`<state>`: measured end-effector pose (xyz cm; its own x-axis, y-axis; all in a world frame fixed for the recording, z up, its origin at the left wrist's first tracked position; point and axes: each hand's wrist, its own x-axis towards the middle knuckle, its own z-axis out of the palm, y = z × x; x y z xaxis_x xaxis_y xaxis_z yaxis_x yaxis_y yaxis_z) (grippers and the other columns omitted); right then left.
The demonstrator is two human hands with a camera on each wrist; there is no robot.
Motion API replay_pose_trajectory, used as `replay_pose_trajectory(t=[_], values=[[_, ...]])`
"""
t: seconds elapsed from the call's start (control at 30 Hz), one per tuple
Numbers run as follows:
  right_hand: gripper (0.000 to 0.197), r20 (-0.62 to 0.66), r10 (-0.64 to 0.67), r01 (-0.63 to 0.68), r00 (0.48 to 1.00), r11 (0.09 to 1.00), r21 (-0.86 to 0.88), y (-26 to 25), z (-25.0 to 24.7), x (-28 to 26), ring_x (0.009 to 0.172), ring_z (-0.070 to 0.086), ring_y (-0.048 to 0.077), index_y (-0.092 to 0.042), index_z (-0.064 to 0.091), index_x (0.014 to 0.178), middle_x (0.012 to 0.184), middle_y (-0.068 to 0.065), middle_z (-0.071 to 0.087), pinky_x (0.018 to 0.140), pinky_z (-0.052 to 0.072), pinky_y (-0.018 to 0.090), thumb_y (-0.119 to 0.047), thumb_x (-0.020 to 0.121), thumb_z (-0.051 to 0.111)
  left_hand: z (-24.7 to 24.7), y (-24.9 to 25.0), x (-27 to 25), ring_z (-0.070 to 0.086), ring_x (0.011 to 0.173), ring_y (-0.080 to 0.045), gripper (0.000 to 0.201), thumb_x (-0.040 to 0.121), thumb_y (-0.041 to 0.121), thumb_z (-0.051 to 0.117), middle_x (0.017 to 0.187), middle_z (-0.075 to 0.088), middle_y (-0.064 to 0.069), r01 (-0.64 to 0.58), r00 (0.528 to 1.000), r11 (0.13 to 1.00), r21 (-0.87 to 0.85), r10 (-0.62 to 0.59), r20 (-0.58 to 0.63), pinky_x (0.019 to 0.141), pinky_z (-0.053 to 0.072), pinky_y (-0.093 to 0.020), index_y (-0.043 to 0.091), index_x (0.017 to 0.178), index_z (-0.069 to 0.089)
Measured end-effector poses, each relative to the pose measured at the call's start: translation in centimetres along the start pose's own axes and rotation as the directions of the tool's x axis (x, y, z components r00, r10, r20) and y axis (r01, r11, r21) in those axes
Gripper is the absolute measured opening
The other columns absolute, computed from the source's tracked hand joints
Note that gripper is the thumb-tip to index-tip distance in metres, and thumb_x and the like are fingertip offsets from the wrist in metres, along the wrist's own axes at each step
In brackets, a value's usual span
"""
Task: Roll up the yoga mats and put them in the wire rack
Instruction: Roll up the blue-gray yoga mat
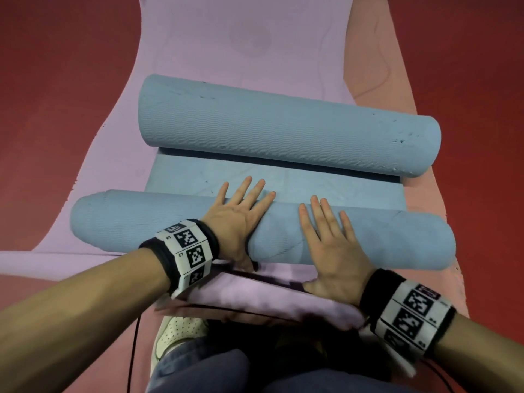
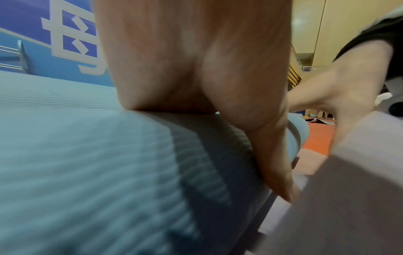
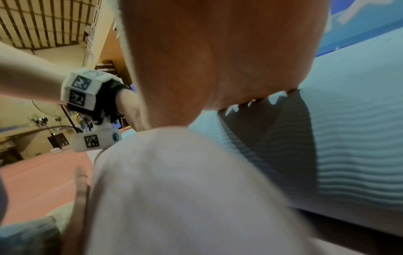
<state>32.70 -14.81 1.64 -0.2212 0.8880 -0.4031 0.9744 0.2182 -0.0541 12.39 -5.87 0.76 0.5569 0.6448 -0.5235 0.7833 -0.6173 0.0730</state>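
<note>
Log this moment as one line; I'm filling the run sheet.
stage: rolling blue mat | left hand: flat on near roll | right hand: flat on it | rack: unseen

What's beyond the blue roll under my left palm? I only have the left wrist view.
Observer: The head view shows a thicker far roll of the same blue lying past the near roll that you are pressing.
Operator: How much is left unrolled between them?
Observer: Only a narrow flat strip, which runs from one roll to the other.
Operator: And how are my hands placed?
Observer: The left hand and the right hand lie side by side near the middle of the near roll, with fingers straight and pointing at the far roll.
</note>
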Motion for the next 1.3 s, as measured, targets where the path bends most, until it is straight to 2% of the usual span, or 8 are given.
replay_pose_trajectory(t=[0.2, 0.4, 0.63, 0.87, 1.03, 1.13, 1.23, 1.3], values=[[0.137, 0.044, 0.028, -0.028, 0.999, 1.0, -0.004, 0.1, -0.1, 0.8, 0.147, -0.029, 0.027, -0.014, -0.027, 0.151, 0.158, 0.012, -0.032, 0.119, -0.015, 0.049, -0.058, 0.068, 0.073, 0.1, 0.3, 0.1, -0.027, 0.149, -0.03, 0.153, 0.057, 0.073, 0.081, 0.162, -0.029, -0.009, 0.035, 0.999, 0.999, 0.019, -0.034, -0.022, 0.119, -0.009, -0.062, 0.02, 0.154, -0.025], [0.141, 0.118, 0.054, -0.05, 0.991, 0.998, -0.034, 0.2, -1.0, 1.8, 0.149, -0.023, 0.029, -0.014, -0.025, 0.152, 0.16, 0.014, -0.027, 0.121, -0.008, 0.051, -0.053, 0.065, 0.078, 0.2, 1.2, -2.4, -0.019, 0.152, -0.028, 0.12, 0.086, 0.057, 0.066, 0.163, -0.027, -0.011, 0.045, 0.999, 0.999, 0.03, -0.044, -0.03, 0.121, -0.001, -0.061, 0.014, 0.154, -0.023], [0.149, 0.247, 0.068, -0.056, 0.967, 0.997, -0.055, 0.8, -2.6, 3.7, 0.15, -0.019, 0.029, -0.014, -0.024, 0.153, 0.161, 0.015, -0.023, 0.121, -0.005, 0.053, -0.054, 0.06, 0.085, -2.1, 1.2, -4.5, -0.006, 0.154, -0.028, 0.1, 0.095, 0.043, 0.056, 0.165, -0.017, -0.014, 0.023, 0.995, 0.996, 0.082, -0.031, 0.095, 0.121, 0.01, -0.051, 0.011, 0.157, -0.015], [0.145, 0.296, 0.081, -0.067, 0.952, 0.996, -0.058, 1.6, -4.2, 6.1, 0.152, -0.012, 0.027, -0.015, -0.018, 0.155, 0.163, 0.014, -0.015, 0.122, -0.001, 0.052, -0.052, 0.061, 0.086, -3.1, 3.6, -2.3, -0.013, 0.153, -0.033, 0.099, 0.098, 0.061, 0.042, 0.163, -0.018, -0.021, 0.189, 0.971, 0.982, 0.004, -0.187, 0.149, 0.124, 0.002, -0.051, 0.003, 0.156, -0.014], [0.137, 0.292, 0.066, -0.066, 0.954, 0.998, -0.009, 2.8, -5.3, 8.1, 0.152, -0.003, 0.026, -0.016, -0.009, 0.157, 0.164, 0.014, -0.004, 0.122, 0.002, 0.051, -0.045, 0.063, 0.086, -2.8, 4.2, 0.4, -0.013, 0.152, -0.035, 0.09, 0.1, 0.064, 0.023, 0.163, -0.013, -0.025, 0.306, 0.952, 0.944, -0.12, -0.305, 0.024, 0.123, -0.002, -0.05, 0.0, 0.156, -0.007], [0.135, 0.291, 0.068, -0.084, 0.954, 0.996, 0.043, 3.6, -5.8, 9.2, 0.152, -0.007, 0.025, -0.02, -0.008, 0.157, 0.165, 0.01, -0.006, 0.121, -0.001, 0.053, -0.044, 0.062, 0.084, -2.0, 3.5, 1.5, -0.011, 0.153, -0.034, 0.088, 0.099, 0.066, 0.012, 0.164, -0.009, -0.024, 0.286, 0.952, 0.949, -0.132, -0.298, -0.077, 0.123, -0.004, -0.05, 0.002, 0.157, -0.003], [0.134, 0.246, 0.1, -0.118, 0.964, 0.991, 0.058, 3.6, -5.5, 9.6, 0.151, -0.014, 0.027, -0.024, -0.012, 0.156, 0.165, 0.007, -0.013, 0.12, -0.004, 0.056, -0.048, 0.062, 0.08, -1.4, 2.3, 2.5, -0.008, 0.154, -0.031, 0.1, 0.084, 0.073, -0.008, 0.166, -0.004, -0.019, 0.258, 0.952, 0.956, -0.142, -0.277, -0.13, 0.123, -0.007, -0.049, 0.006, 0.158, 0.0], [0.125, 0.137, 0.118, -0.13, 0.984, 0.988, 0.083, 3.2, -5.0, 9.1, 0.151, -0.017, 0.027, -0.024, -0.013, 0.156, 0.164, 0.007, -0.016, 0.12, -0.006, 0.055, -0.054, 0.07, 0.073, -1.8, 1.4, 3.7, -0.007, 0.154, -0.029, 0.092, 0.091, 0.071, -0.001, 0.167, -0.001, -0.015, 0.244, 0.95, 0.952, -0.186, -0.273, -0.151, 0.123, -0.007, -0.049, 0.009, 0.159, 0.004]])
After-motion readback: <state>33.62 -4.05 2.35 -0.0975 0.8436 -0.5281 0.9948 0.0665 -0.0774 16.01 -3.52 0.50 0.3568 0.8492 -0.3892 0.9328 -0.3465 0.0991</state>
